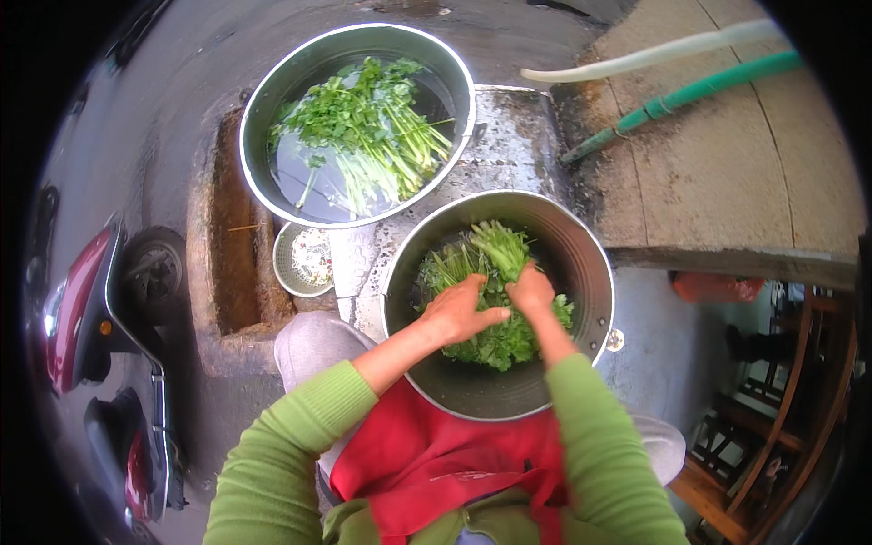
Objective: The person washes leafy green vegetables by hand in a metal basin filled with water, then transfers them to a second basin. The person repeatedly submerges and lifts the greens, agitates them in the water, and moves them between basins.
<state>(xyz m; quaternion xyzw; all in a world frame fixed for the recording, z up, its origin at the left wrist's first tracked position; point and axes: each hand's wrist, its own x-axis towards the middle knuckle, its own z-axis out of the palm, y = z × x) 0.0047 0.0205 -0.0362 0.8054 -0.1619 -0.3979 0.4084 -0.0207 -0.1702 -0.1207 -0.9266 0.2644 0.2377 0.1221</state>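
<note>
Between my knees stands a deep round metal pot (594, 272) with water and leafy green celery or a similar herb (501, 347) inside. My right hand (531, 291) grips a bunch of pale green stems (501, 246), with the cut ends towards the far side of the pot. My left hand (466, 315) lies over the greens just beside it, thumb spread away from the fingers; some fingertips are hidden. Beyond, to the left, a wider metal basin (255, 163) holds water with a loose heap of the same stemmed greens (371, 129) floating in it.
A small perforated basket (285, 272) with white and reddish bits sits left of the pot, near a rough stone trough (204, 300). A green hose (681, 102) and a pale pipe (633, 60) come in from the upper right. A red scooter (82, 306) stands at left, wooden stools (783, 409) at right.
</note>
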